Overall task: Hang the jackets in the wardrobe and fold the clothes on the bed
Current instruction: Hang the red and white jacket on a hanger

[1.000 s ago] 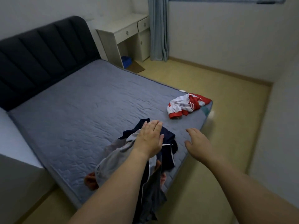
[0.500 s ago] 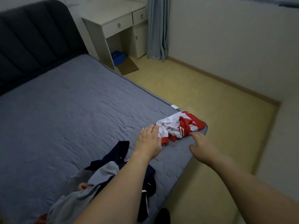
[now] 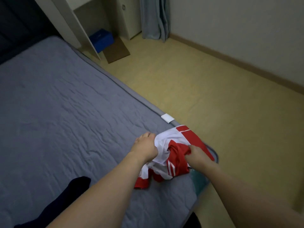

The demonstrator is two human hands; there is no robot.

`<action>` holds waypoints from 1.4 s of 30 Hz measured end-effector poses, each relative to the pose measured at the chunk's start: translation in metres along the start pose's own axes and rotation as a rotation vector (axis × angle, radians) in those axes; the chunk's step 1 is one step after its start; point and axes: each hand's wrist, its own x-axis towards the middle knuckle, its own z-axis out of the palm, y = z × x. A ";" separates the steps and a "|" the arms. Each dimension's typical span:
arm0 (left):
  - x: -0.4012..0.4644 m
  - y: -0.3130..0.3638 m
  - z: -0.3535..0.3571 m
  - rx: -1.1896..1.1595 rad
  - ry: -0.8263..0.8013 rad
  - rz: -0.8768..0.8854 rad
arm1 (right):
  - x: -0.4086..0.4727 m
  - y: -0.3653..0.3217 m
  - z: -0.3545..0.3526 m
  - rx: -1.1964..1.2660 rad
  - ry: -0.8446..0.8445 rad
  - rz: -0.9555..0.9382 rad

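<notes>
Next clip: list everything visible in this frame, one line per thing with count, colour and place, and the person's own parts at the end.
red and white garment: 1, red and white, bunched at the bed's near right corner
dark garment: 1, navy, on the bed at lower left, partly behind the left forearm
bed: 1, grey-blue quilted cover, fills the left half
white tag: 1, white, on the bed's right edge
desk: 1, white, beyond the bed, top cut off
blue box: 1, blue, under the desk
brown mat: 1, brown, floor by the desk
curtain: 1, grey-blue, far corner
left hand: 1, grips the garment's white part
right hand: 1, grips the red part
</notes>
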 end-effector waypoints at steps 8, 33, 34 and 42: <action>0.130 -0.022 0.139 0.039 -0.194 -0.176 | 0.126 0.090 0.088 -0.119 -0.223 0.089; -0.468 -0.101 -0.240 -1.436 1.311 -0.409 | -0.264 -0.387 0.044 0.198 -0.380 -0.775; -0.506 -0.105 -0.245 -1.447 1.386 -0.372 | -0.293 -0.403 0.054 0.001 -0.401 -0.872; -0.803 -0.130 -0.222 -1.486 1.634 -0.022 | -0.546 -0.496 0.198 -0.131 -0.759 -1.247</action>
